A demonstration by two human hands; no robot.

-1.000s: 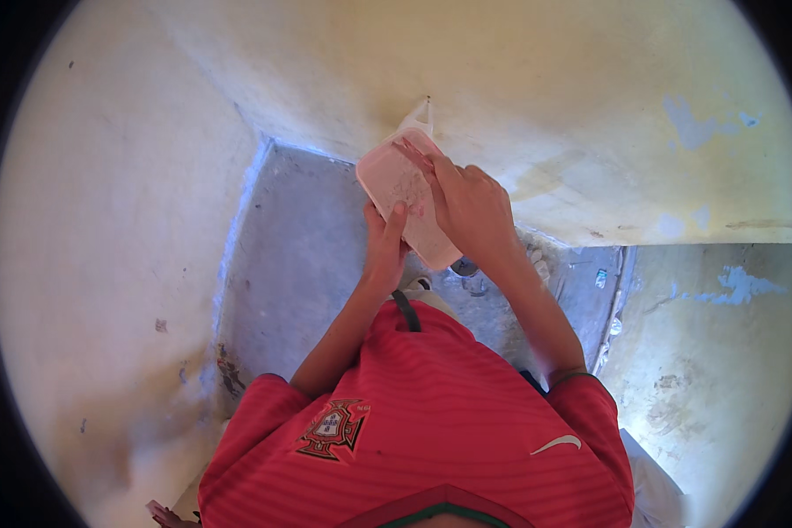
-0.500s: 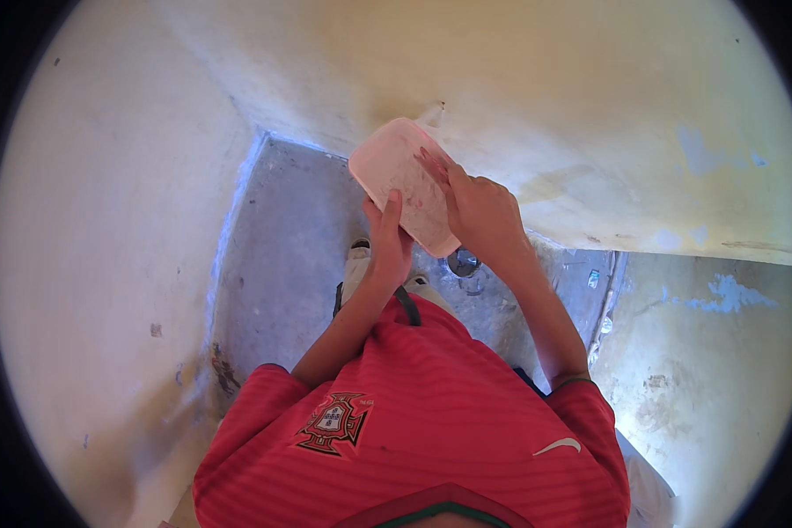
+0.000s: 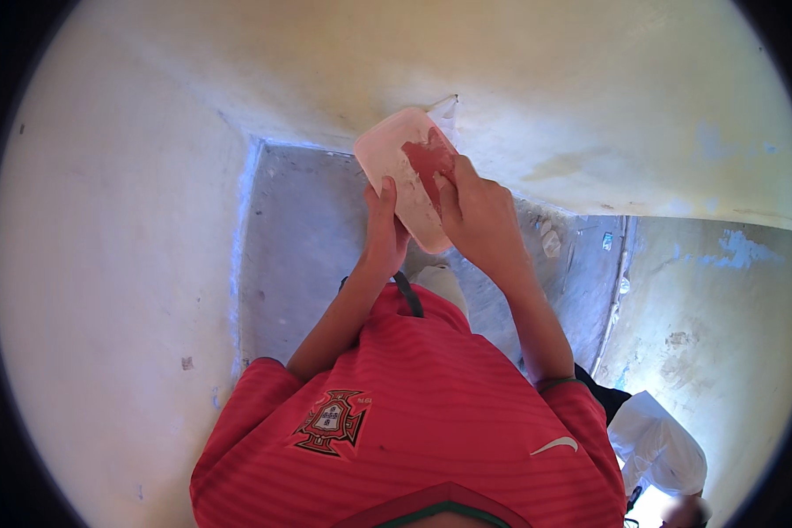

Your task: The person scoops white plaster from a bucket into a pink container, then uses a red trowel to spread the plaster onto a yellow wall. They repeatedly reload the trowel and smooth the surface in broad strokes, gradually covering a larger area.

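Observation:
Out in front of my body I hold up a pale pink, rectangular tray-like piece [image 3: 387,136] with rounded corners. Its face is smeared whitish, and a dark red patch [image 3: 429,165] covers part of its right side. My left hand [image 3: 385,229] grips the lower left edge, thumb on the face and fingers behind. Over the right edge, my right hand [image 3: 480,207] is closed, its thumb tip at the red patch. What sits inside those fingers is hidden, and I cannot tell whether the red is a coating or a separate piece.
A pale left wall [image 3: 114,282] and a yellowish far wall [image 3: 590,88] meet at a corner ahead. Below is a worn grey floor [image 3: 295,229]. Debris [image 3: 550,242] lies along the far wall's base. At the lower right is another person in white clothing [image 3: 660,440].
More of the red patch shows on the pink piece now. My right hand has shifted slightly down along the right edge. The person in white has come further into view.

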